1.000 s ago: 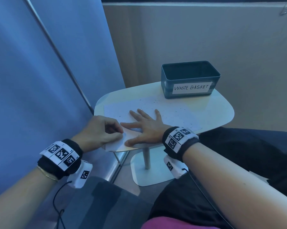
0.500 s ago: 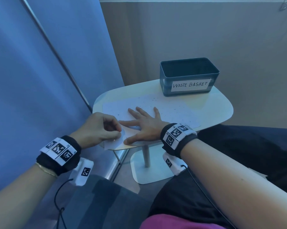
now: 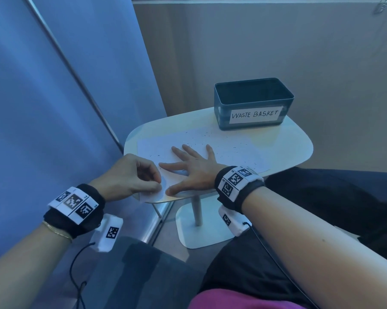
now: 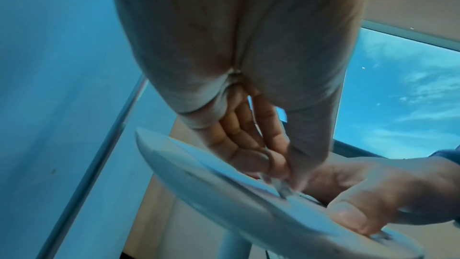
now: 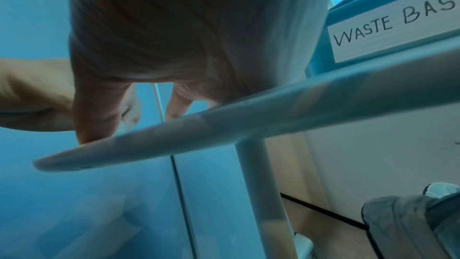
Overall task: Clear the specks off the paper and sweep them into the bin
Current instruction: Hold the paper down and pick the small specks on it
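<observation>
**Paper corner pinched, specks not yet cleared**

The paper [image 3: 210, 148] is laid flat on the tabletop [image 3: 295, 148], with its near-left corner overhanging the edge. That corner is pinched between thumb and curled fingers of the left hand [image 3: 130, 175]. The right hand [image 3: 192, 166] is pressed flat on the paper just beside it, fingers spread. Fine dark specks [image 3: 232, 143] are scattered across the sheet, mostly beyond and to the right of the right hand. The bin [image 3: 252, 103], labelled "WASTE BASKET", stands at the far side of the tabletop, close to the paper's far edge; what it holds cannot be made out.

Several failures are judged possible. If the corner is lifted sharply, specks could be flicked off the sheet onto the tabletop or floor. If the sheet is tilted without being curled into a chute, specks could slide off its sides and miss the bin. Specks could also be smeared or stuck to the flat right palm if it is dragged across them.
</observation>
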